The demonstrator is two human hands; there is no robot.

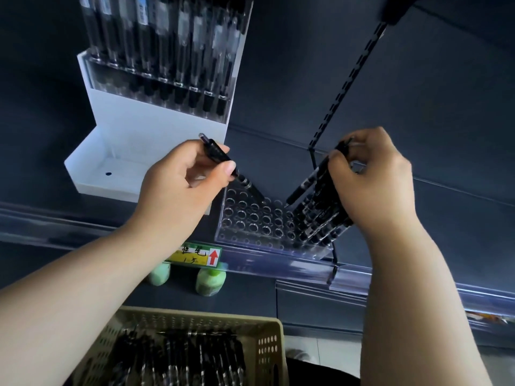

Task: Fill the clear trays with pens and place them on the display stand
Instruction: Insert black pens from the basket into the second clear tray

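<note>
On the left of the shelf we see a white display stand [156, 129] with a row of black pens standing upright in its upper tier and its lower trough bare apart from a small dark spot. Just right of it our left hand [178, 185] is closed around a single black pen [223, 160], thumb and forefinger pinching the barrel near its middle, tip angled down toward the clear tray [250, 218] that sits on the shelf edge. We judge the pen light, stiff and smooth, so a mid-barrel pinch should steer the tip well, though a glossy barrel may roll between the fingers if we loosen the grip. The tray looks like hard clear plastic drilled with rows of round holes; most holes on its left are unfilled, and its right columns already hold pens. It is probably light and brittle, and likely to slide or tip when half loaded, so we would take it by its side walls with both hands. Over those right columns our right hand [370, 176] is clenched on the tops of a bunch of pens [320, 215] leaning in the tray. Below, a beige perforated basket [267, 346] holds more black pens.
</note>
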